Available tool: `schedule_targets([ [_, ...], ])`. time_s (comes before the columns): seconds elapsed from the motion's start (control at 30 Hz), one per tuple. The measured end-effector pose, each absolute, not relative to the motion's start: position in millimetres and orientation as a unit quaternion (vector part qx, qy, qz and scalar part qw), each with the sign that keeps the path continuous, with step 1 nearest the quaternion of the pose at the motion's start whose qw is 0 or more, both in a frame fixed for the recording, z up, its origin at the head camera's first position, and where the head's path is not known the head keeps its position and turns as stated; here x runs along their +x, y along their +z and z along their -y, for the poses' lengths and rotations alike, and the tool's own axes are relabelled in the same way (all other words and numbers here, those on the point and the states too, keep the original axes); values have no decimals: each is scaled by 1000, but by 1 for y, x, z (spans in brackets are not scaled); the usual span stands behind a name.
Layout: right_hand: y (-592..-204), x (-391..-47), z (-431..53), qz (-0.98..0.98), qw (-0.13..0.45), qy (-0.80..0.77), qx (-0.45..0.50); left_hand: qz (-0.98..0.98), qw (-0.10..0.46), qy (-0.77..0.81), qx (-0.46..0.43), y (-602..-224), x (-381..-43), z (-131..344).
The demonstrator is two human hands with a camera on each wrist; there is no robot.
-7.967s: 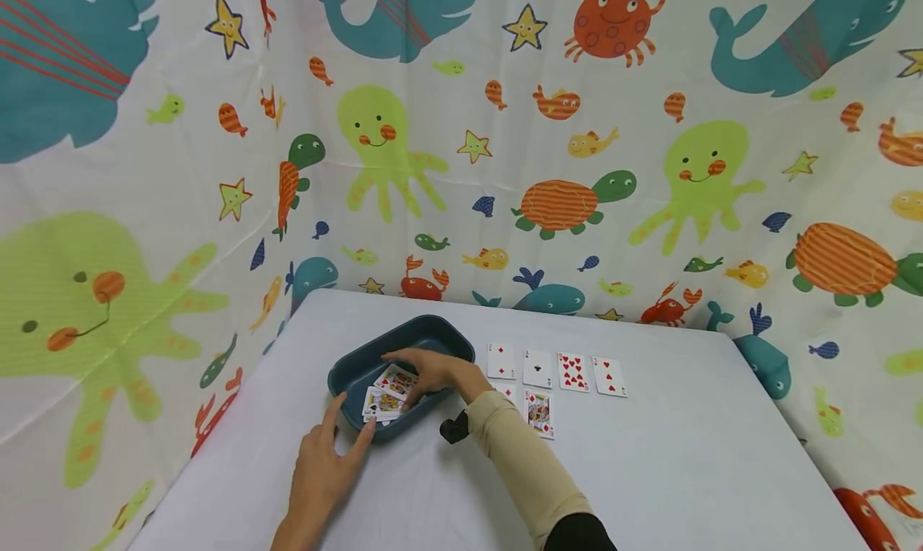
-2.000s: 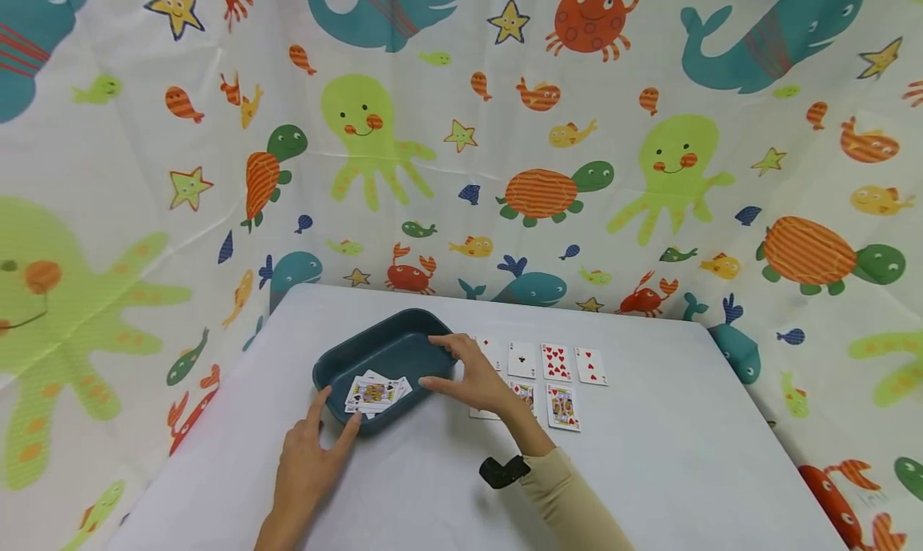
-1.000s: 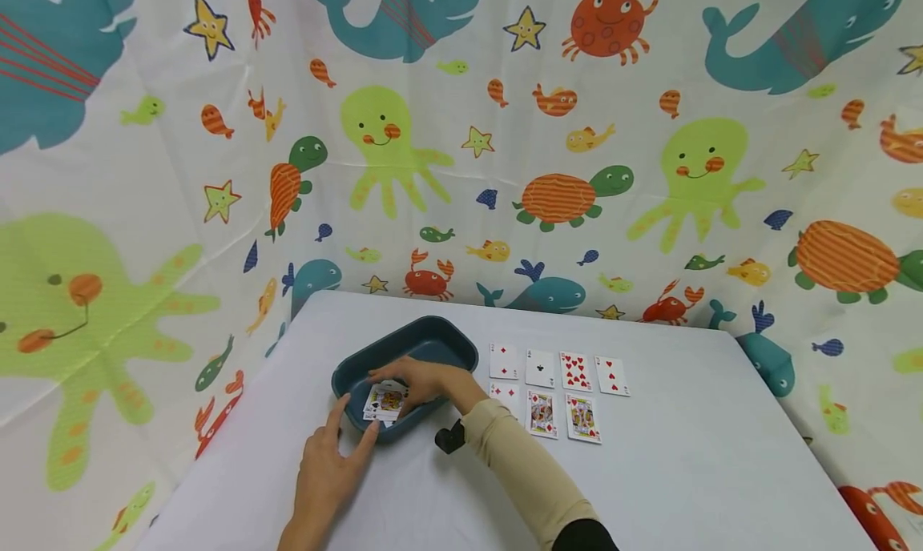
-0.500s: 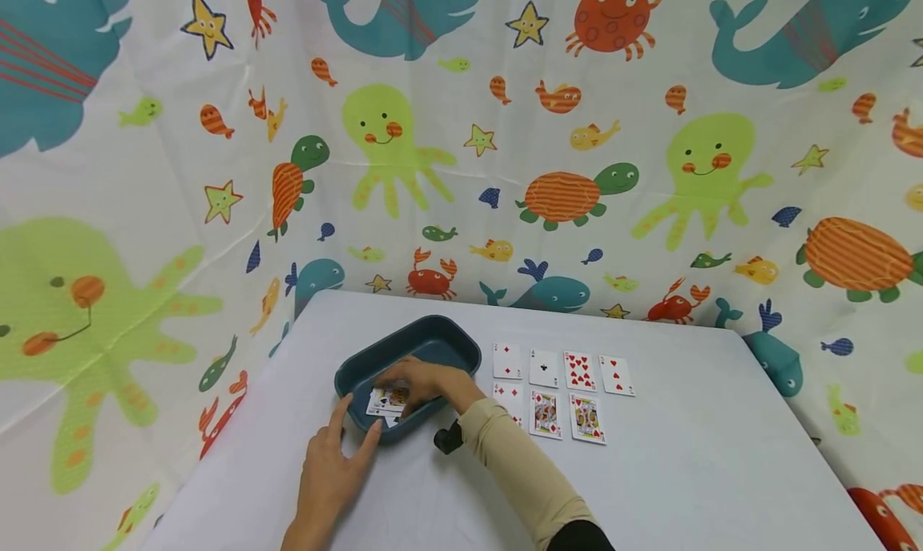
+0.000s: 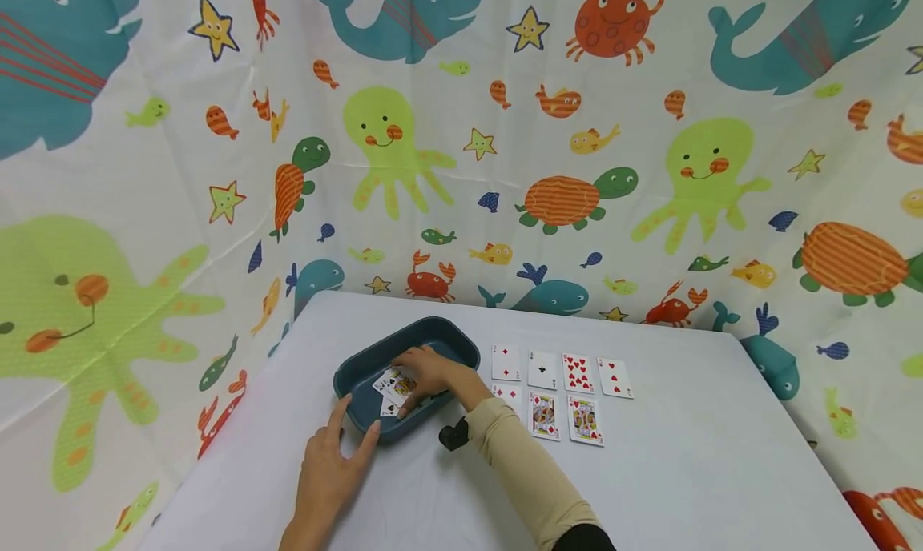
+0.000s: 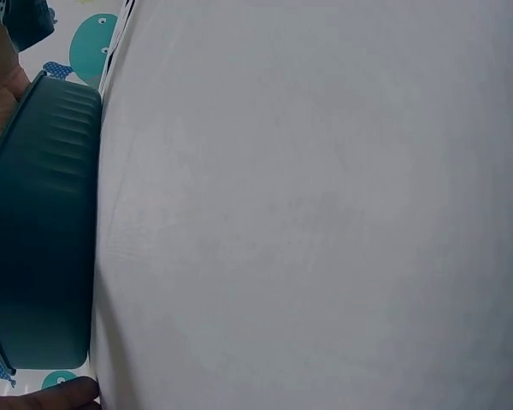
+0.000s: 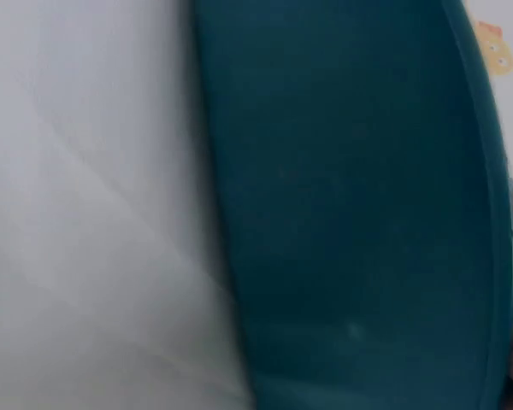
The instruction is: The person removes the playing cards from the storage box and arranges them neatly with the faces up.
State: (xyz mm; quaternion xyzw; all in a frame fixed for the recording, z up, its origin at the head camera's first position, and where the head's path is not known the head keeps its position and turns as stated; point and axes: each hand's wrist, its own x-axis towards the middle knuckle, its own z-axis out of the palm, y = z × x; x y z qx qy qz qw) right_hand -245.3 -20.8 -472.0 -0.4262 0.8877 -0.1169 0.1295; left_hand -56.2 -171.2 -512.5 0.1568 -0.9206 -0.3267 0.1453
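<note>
My right hand [image 5: 431, 373] reaches down into a dark teal, oblong tub with rounded corners [image 5: 443, 343], its thumb and fingers curled over white-bordered, picture-faced playing cards [image 5: 394, 384], pinching them at the edges; I cannot tell how many I have. These cards sit tilted inside the tub's near end, with another white card [image 5: 388, 408] showing beneath. My left hand [image 5: 330, 463] has its thumb and index finger spread wide in a V, both at the tub's rim at the near left corner.

My right arm, in a tan sleeve [image 5: 530, 475] with a black wrist device [image 5: 454, 435], slants in from the lower right, the hand bent over the rim. My left hand comes up from the bottom, back upward.

Just right of the tub are face-up playing cards [image 5: 578, 373] in two rows, four above and three below, the lower leftmost partly covered by my arm. Beyond them, white cloth [image 5: 692, 431] runs to the table's right edge. A white curtain printed with sea creatures [image 5: 490, 158] hangs behind the far edge.
</note>
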Motion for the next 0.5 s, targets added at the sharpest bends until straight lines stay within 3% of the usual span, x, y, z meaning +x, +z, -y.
schedule_targets([
  [0.13, -468, -246, 16, -874, 156, -128, -442, 919, 152, -328, 155, -512, -56, 172],
  [0.5, -473, -243, 17, -889, 154, -150, -405, 920, 139, -330, 161, -511, -56, 171],
])
